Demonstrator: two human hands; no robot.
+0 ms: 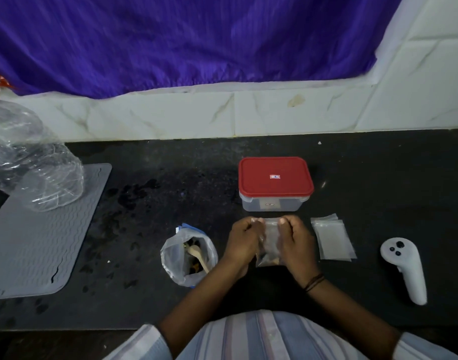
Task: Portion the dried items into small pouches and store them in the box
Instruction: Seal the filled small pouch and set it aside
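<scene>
Both hands are up on the small clear pouch (270, 239), which sits on the black counter (365, 178) just in front of the red-lidded box (275, 183). The left hand (242, 241) pinches the pouch's top edge at its left corner with curled fingers, and the right hand (295, 242) pinches the same edge at the right corner, so the mouth of the pouch is stretched between them. A little dark and brownish dried stuff shows through the plastic at the bottom of the pouch; I cannot tell whether the mouth is sealed. The box itself stands with its lid on, near the tiled wall side of the counter. To the left of the box and nearer the person stands an open plastic bag (189, 255) holding dried items, with a pale wooden spoon (198, 255) stuck inside it. To the right of the box and a bit nearer the person lies a flat stack of empty pouches (333, 239), and farther right again a white handheld controller (404, 268). Far left of the box there is a grey ribbed mat (40, 242) with crumpled clear plastic (33, 162) resting on its far end.
</scene>
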